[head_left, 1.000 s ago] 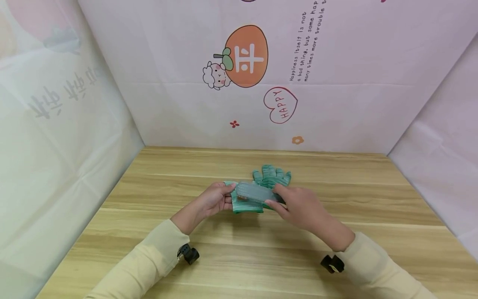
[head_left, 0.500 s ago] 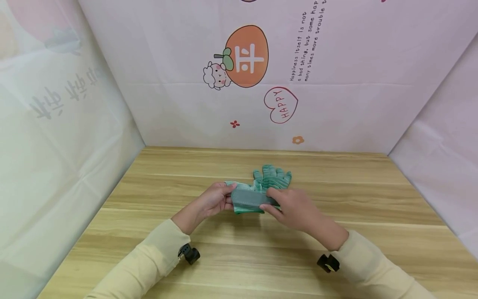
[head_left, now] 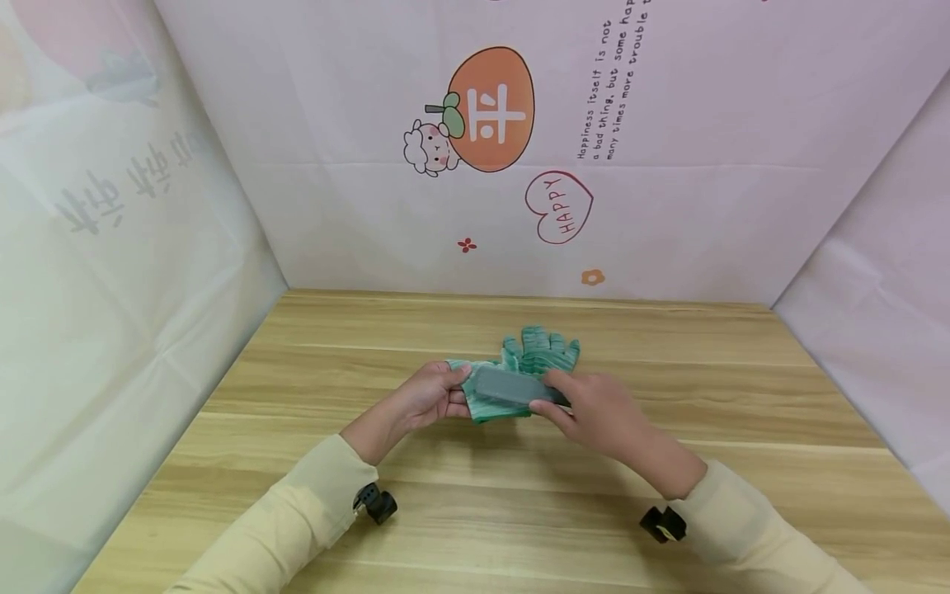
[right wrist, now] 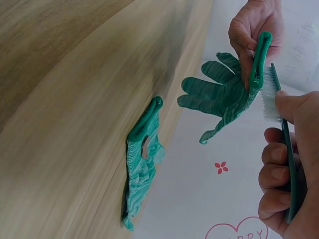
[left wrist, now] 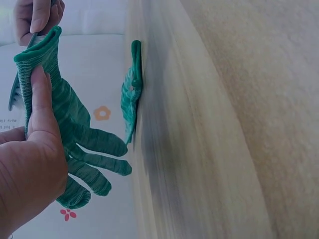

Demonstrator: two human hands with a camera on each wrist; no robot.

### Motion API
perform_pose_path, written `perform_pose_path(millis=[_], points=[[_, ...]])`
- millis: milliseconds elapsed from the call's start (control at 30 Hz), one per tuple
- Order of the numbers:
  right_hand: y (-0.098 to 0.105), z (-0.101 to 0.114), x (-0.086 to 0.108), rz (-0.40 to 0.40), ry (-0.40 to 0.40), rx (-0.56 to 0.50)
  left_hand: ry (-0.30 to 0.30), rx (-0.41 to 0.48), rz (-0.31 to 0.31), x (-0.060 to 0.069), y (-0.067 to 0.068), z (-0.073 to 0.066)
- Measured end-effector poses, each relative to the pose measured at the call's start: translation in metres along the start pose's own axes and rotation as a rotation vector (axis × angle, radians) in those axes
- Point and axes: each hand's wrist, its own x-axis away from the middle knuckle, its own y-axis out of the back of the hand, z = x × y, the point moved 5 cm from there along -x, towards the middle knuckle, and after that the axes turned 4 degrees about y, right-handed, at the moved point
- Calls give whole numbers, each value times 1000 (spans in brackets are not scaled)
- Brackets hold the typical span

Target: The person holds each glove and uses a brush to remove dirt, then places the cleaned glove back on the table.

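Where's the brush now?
In the head view, the brush is just right of the middle, in the person's right hand; the right wrist view shows bristles facing the green glove held by the left hand.

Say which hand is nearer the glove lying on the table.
Right. In the head view, the right hand, holding the brush, is in front of the lying glove; the left hand, holding the other glove, is farther off, to its left.
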Motion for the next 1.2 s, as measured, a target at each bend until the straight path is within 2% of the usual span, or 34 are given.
perform_pose_path(millis=[133,267,467,600,767,867,1000,1200], points=[[1,-2,4,-17,4,7,-1,-7,0,1,0,0],[3,-4,7,-19,-26,2,-3,-13,-2,1,1,1],[5,-6,8,40,-98,-31,-8,-22,-4,2,1,0],[5,-4,6,66,-105,-49,-8,-32,-3,3,0,0],[8,1,-2,20,-74,-78,-8,-35,-2,2,-1,0],[7,4,-7,4,-32,-62,-8,-31,1,2,-1,1],[1,8,-9,21,21,-7,-5,-26,8,0,-2,3],[-3,6,-6,10,21,-2,6,-44,11,0,-1,4]])
